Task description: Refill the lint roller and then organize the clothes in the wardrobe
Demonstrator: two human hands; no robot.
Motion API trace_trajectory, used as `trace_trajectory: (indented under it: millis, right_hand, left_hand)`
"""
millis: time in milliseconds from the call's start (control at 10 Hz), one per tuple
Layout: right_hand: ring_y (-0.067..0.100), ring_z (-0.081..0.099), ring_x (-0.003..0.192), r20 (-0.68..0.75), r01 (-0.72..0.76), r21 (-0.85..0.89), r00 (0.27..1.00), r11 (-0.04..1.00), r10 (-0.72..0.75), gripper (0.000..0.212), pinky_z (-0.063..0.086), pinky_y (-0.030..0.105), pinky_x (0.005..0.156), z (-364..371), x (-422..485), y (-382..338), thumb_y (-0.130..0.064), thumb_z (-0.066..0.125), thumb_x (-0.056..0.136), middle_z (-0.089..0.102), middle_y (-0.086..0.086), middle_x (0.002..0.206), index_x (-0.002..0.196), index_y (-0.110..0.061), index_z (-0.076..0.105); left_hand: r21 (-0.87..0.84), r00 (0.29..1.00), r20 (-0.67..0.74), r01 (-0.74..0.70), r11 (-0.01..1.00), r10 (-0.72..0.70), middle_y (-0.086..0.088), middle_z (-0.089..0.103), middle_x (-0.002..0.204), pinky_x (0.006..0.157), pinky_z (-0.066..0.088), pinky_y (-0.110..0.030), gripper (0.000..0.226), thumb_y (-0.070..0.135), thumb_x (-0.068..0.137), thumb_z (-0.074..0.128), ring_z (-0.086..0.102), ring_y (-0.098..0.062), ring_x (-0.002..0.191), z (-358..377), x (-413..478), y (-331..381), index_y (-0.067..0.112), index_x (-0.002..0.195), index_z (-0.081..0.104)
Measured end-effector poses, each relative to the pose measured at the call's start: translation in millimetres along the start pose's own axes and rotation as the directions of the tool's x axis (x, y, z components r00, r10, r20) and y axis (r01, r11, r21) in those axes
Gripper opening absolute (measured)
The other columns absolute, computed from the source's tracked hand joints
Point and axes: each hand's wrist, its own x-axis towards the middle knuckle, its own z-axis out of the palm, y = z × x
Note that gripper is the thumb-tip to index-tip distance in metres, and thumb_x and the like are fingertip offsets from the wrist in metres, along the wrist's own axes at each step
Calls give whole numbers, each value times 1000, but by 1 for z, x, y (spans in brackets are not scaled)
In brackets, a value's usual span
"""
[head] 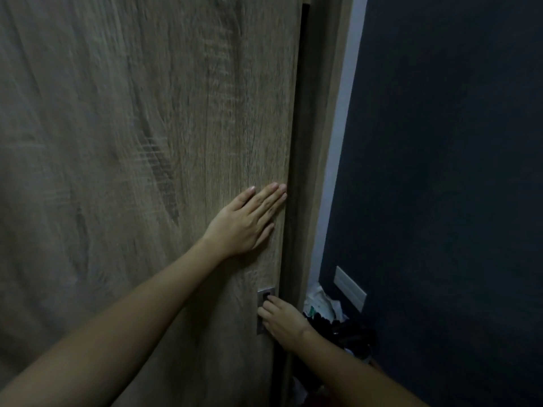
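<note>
Head view: left hand (246, 221) flat-fingered on wardrobe door (117, 142), right hand (283, 321) fingers (265, 312) hook metal handle (262, 293) near dark wall (440, 171).

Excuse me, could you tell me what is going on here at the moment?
A person stands at a wooden wardrobe door. The left hand presses flat against it near its right edge, and the right hand has its fingertips at the metal handle lower down. A narrow dark gap shows between door and frame; no clothes or lint roller are in view.

Wardrobe door (117, 142) blurred, handle (265, 293) half under right hand (283, 321), floor clutter (323, 306) indistinct
</note>
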Motion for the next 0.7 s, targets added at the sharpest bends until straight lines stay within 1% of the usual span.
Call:
trace_trajectory:
  millis: [100,200,300,400,500,600,700]
  right_hand:
    - [24,30,130,-17,17,-24,1000,1000,-17,44,12,38,117,23,-13,10,-27,35,97,31,6,145,139,-13,38]
    - [25,29,131,-39,19,-5,999,1000,-19,46,11,38,117,37,-21,19,-26,34,97,29,7,145,141,-10,34]
    - [24,31,129,-84,-12,46,996,999,16,46,12,38,117,52,-25,21,-25,41,95,33,7,143,139,-11,37]
    - [24,32,128,-71,-23,76,997,997,29,47,12,38,117,59,-26,20,-24,43,94,34,6,141,139,-12,39]
    - [26,29,130,-111,-9,140,993,990,25,48,11,38,118,61,-20,18,-23,46,92,33,8,142,139,-11,38]
    - [28,27,134,-157,-6,291,986,957,54,48,9,39,118,66,-31,19,-20,47,92,33,12,143,137,-7,40]
    - [32,39,127,-175,47,654,980,755,91,48,26,43,114,68,-72,35,-18,48,88,44,18,134,133,-2,43]
  left_hand:
    - [61,1000,-15,9,998,-8,-11,18,154,115,5,-39,62,42,97,28,13,-22,145,6,16,13,7,148,21]
    - [72,999,-27,29,997,-27,-10,16,154,115,4,-38,61,41,97,27,5,-21,145,10,27,25,7,147,21]
    - [80,999,-22,40,996,-38,-8,14,154,115,4,-38,59,40,98,24,-6,-21,146,12,37,34,8,147,22]
    - [123,999,-5,43,991,-43,-8,13,155,115,4,-38,58,40,99,21,-6,-20,146,10,38,36,9,148,21]
    - [132,998,33,44,990,-49,-7,12,155,115,3,-38,58,40,99,21,-8,-19,146,8,36,33,10,148,18]
    - [112,996,40,72,991,-77,-7,14,154,115,2,-39,58,39,98,24,-10,-18,145,7,37,34,11,148,16]
    - [-129,971,-10,238,963,-241,-8,20,152,115,5,-39,64,31,90,39,-7,-15,146,-13,45,51,8,147,19]
